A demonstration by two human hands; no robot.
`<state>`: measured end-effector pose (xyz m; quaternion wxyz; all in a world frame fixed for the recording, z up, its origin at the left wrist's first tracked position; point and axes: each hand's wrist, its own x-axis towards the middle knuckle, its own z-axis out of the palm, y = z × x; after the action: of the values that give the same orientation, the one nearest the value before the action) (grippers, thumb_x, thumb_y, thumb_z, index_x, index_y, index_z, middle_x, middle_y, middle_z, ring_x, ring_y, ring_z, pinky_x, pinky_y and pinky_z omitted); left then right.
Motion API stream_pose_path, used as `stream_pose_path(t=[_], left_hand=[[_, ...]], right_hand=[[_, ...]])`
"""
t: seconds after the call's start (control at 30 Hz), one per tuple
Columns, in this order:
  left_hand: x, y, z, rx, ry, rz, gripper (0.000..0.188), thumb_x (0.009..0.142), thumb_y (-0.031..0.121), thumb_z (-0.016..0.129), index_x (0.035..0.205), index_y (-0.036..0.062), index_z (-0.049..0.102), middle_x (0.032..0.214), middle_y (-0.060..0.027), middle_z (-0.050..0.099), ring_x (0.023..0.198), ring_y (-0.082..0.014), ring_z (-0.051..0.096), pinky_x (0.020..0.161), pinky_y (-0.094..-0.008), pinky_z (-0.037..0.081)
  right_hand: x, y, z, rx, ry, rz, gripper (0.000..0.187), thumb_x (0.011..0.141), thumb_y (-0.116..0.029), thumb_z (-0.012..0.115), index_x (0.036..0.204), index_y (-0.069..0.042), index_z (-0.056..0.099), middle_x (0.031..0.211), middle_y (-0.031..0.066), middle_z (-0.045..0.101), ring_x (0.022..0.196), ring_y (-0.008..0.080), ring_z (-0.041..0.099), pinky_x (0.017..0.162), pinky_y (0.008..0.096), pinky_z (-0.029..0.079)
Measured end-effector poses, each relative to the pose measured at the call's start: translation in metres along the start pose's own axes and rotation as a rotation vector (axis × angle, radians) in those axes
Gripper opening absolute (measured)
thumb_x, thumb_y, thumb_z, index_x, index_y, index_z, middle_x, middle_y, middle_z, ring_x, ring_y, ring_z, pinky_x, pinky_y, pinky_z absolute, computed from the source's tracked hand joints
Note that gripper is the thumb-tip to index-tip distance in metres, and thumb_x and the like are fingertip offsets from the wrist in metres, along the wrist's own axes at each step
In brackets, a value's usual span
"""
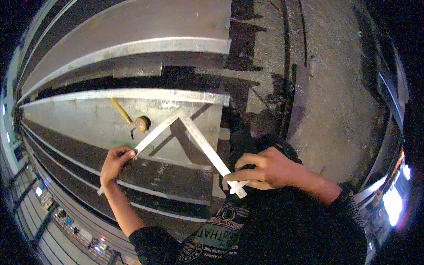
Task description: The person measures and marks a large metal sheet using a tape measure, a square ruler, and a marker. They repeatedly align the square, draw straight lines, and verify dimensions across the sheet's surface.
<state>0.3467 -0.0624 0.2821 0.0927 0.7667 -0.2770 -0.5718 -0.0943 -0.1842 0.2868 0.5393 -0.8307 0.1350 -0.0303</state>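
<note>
- Nearest to the camera is your black shirt (304, 229), below both hands.
- Your white V-shaped strip (204, 145) is over the steel beam (88, 115), its corner close to the upper edge and toward the right end. Its shadows fall apart from it, so it seems raised.
- Your left hand (117, 163) pinches one arm between thumb and fingers; your right hand (270, 168) pinches the other near its end, beside a small white crosspiece (238, 188).
- I judge it light, thin and rather stiff, perhaps smooth under your fingers. Hold it well out along both arms, so that you do not strain the corner.
- Count for you: two hands, one strip with two arms, one crosspiece, one tape measure (141, 124), one yellow stick (120, 110) on the beam.
</note>
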Motion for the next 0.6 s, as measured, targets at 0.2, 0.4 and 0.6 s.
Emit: stream_pose_path(t=[0.2,0.4,0.6], left_hand=[[-0.001,-0.022,0.079,0.003,-0.192,-0.19,0.027,0.087,0.032,0.07,0.092,0.0055,0.067,0.076,0.003,0.061,0.057,-0.0055,0.045,0.047,-0.0221,0.033],[-0.018,0.007,0.115,-0.007,-0.093,0.053,0.026,0.086,0.032,0.07,0.09,0.006,0.068,0.071,0.004,0.057,0.055,-0.0055,0.043,0.047,-0.023,0.032],[-0.065,0.059,0.094,0.299,-0.11,0.001,0.03,0.087,0.036,0.069,0.086,0.006,0.072,0.063,0.0038,0.052,0.051,-0.0054,0.041,0.046,-0.024,0.029]], right_hand=[[-0.074,0.004,0.011,0.017,-0.031,-0.131,0.036,0.076,-0.02,0.071,0.111,-0.024,0.066,0.105,0.0,0.061,0.067,0.0219,0.066,0.056,0.036,0.055],[-0.134,0.016,0.041,-0.015,0.235,-0.043,0.039,0.074,-0.018,0.071,0.113,-0.021,0.067,0.107,0.0001,0.06,0.079,0.0201,0.066,0.062,0.0336,0.056],[-0.149,-0.021,0.046,-0.195,0.083,0.0,0.038,0.075,-0.02,0.069,0.112,-0.022,0.069,0.097,0.0035,0.061,0.082,0.0205,0.065,0.065,0.0348,0.053]])
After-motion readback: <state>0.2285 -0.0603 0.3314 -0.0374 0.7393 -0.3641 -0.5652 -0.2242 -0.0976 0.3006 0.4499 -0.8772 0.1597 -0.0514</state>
